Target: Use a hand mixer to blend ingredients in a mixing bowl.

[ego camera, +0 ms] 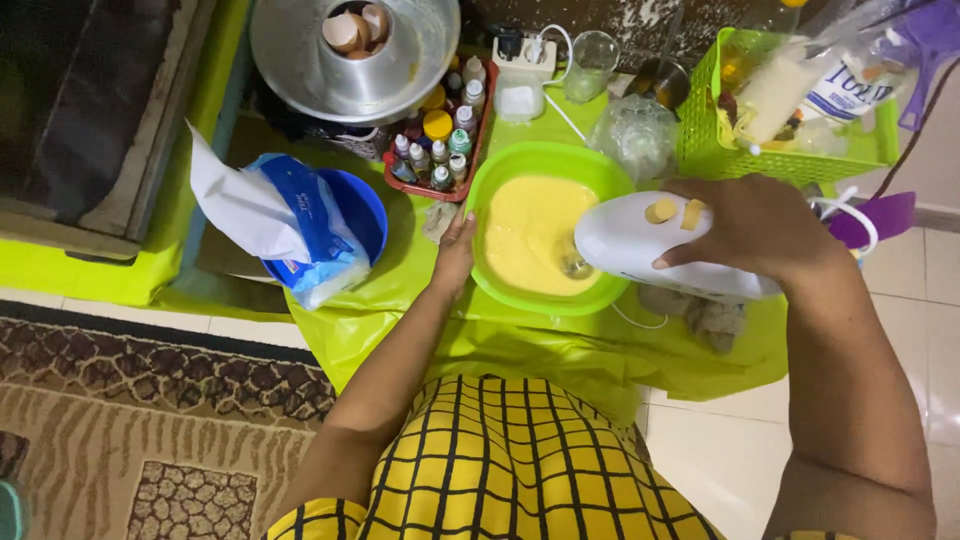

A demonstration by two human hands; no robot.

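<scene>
Head view is showing us at work over a low table draped in lime-green plastic sheet (520, 350). We are gripping a white hand mixer (660, 248) with our right hand (755, 228), fingers wrapped and clamped around its handle from above, thumb curling under the near side. Its beaters are dipping into pale yellow batter (525, 230), which is filling a green mixing bowl (500, 170) sitting at the middle of the table. Our left hand (455, 255) is resting flat against the bowl's near left rim, fingers together and pressing on the outside wall rather than closing around anything.

Just left of the bowl, a blue bowl (368, 205) is holding a blue and white packet (310, 225) that is lying torn open. Behind the green bowl, a red tray (478, 140) of small colouring bottles is standing, and beyond that a metal tube pan (300, 60) is carrying eggshells (352, 30) in its centre. A green plastic basket (720, 150) of bags is sitting at the far right, near the mixer. We are wearing a yellow checked garment (500, 470).
</scene>
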